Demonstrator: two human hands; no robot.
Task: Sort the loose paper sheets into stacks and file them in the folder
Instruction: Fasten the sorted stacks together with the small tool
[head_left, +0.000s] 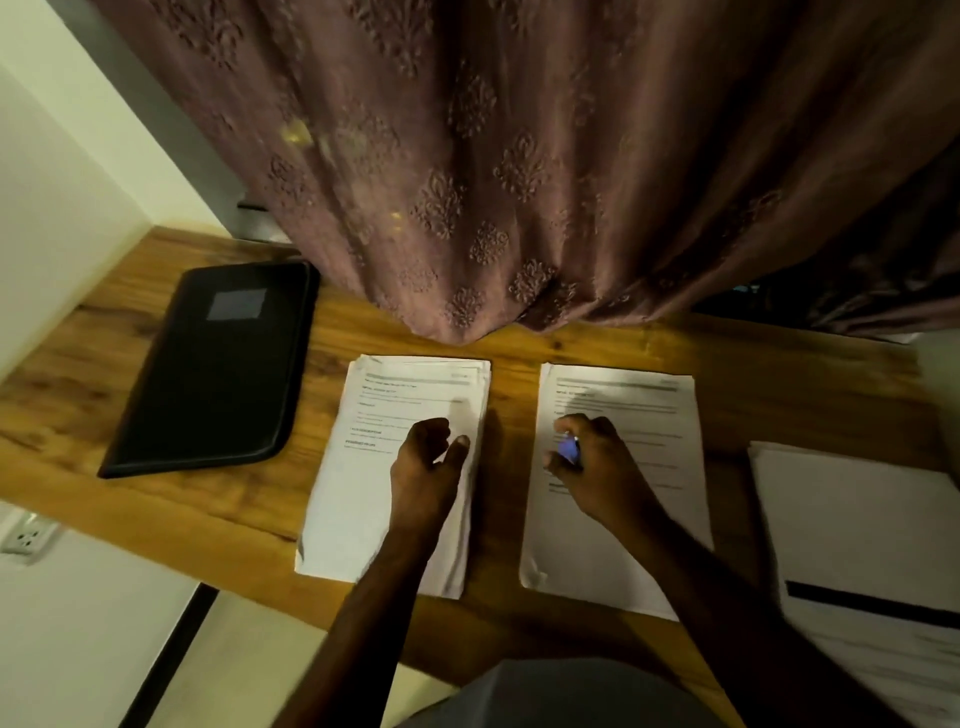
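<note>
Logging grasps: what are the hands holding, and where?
Right hand grips a small blue object, mostly hidden by its fingers. Left hand holds nothing.

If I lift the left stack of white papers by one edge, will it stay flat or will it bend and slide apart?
The left stack of white printed sheets would probably droop, since it looks thin. Its right edges are fanned unevenly and no clip shows, so sheets may slide apart. It likely slides easily on the smooth wooden desk.

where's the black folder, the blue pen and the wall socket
black folder (218, 374), head view, middle of its closed cover
blue pen (569, 449), head view, barrel showing in the right hand (592, 457)
wall socket (27, 538), head view, its white face plate
</note>
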